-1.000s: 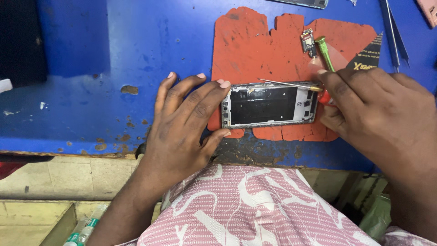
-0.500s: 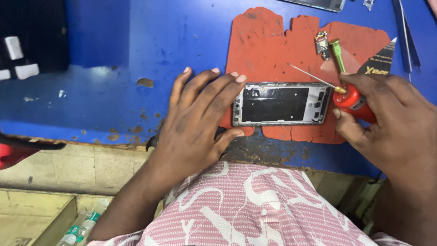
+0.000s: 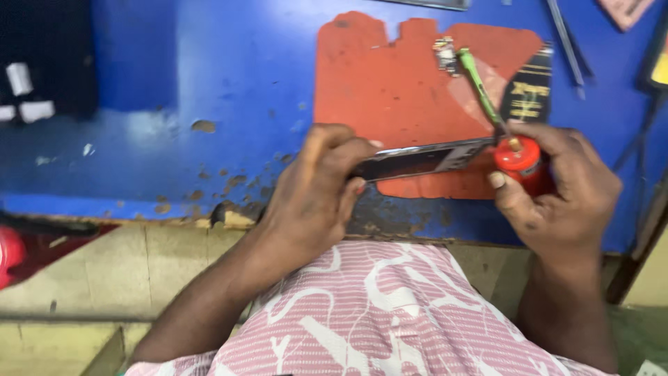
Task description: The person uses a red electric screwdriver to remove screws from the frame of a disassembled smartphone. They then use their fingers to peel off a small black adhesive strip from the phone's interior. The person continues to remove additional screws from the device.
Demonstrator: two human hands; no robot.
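The left hand [image 3: 316, 198] is curled around one end of a phone [image 3: 424, 159], fingers folded over its top edge and thumb beneath, so that end of the phone is hidden inside the grip. The phone is tilted up on edge, showing only a thin dark sliver with a pale rim; its face is too foreshortened and blurred to read. Its far end reaches to the right hand [image 3: 557, 188], which is closed around a red-handled tool [image 3: 520, 159]. Only the round red end of the handle shows between thumb and fingers; the rest is covered by the palm, and whether a tip touches the phone cannot be told.

Just above the right hand a green stick [image 3: 479, 83] lies slanted, its lower end meeting the red handle area, where blur hides whether they are joined. Behind both hands lies a red mat [image 3: 390, 83] on the blue table [image 3: 209, 83], whose near edge is chipped. A small metal part [image 3: 445, 54] sits beside the stick's upper end, and a black card [image 3: 527, 94] lies above the right hand. Tweezers [image 3: 565, 42] beyond it are cut off by the top edge. The person's striped pink shirt [image 3: 376, 313] fills the foreground below the hands
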